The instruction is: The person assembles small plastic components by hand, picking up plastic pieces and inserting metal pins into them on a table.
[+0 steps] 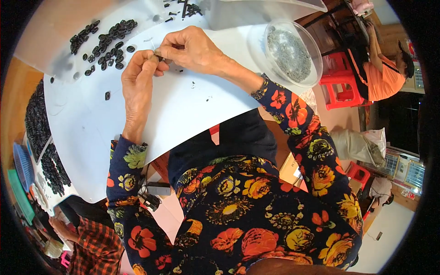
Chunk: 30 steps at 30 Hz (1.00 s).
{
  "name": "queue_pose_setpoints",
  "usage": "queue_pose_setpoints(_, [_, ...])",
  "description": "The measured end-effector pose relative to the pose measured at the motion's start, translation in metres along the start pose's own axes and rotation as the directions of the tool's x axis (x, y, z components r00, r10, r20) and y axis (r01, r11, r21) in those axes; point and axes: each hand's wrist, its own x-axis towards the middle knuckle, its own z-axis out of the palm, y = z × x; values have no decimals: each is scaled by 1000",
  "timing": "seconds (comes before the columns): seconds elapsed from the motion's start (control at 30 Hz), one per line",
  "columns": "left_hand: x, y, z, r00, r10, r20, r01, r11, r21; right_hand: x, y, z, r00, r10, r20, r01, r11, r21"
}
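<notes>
left hand [139, 75] and right hand [192, 49] pinch closed on a tiny item [157, 53], mostly hidden; black pieces [120, 30] lie left.

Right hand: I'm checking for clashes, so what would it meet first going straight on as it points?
The left hand, it seems: it lies just ahead of the right hand, though depth hides whether they touch.

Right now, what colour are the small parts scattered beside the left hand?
The small parts are black, shown best in the head view.
</notes>
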Motion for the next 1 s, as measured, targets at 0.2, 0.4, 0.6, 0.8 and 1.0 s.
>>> queue_pose_setpoints(0.2, [-1, -6, -2, 997, -24, -80, 6, 977, -215, 40, 17, -1, 956, -288, -55, 232, 858, -459])
queue_pose_setpoints(0.4, [0, -6, 1, 998, -33, -58, 17, 966, -260, 70, 24, 7, 919, -332, 211, 388, 677, -625])
queue_pose_setpoints(0.6, [-1, -8, -3, 996, -55, -69, 35, 965, -260, 70, -10, 8, 919, -225, 325, 392, 617, -682])
queue_pose_setpoints(0.8, [2, -11, -4, 996, -35, -81, 14, 970, -245, 74, -1, 0, 947, -166, 276, 310, 706, -637])
queue_pose_setpoints(1.0, [3, -9, -4, 996, -44, -82, 24, 974, -227, 74, 5, -6, 946, -136, 295, 293, 748, -596])
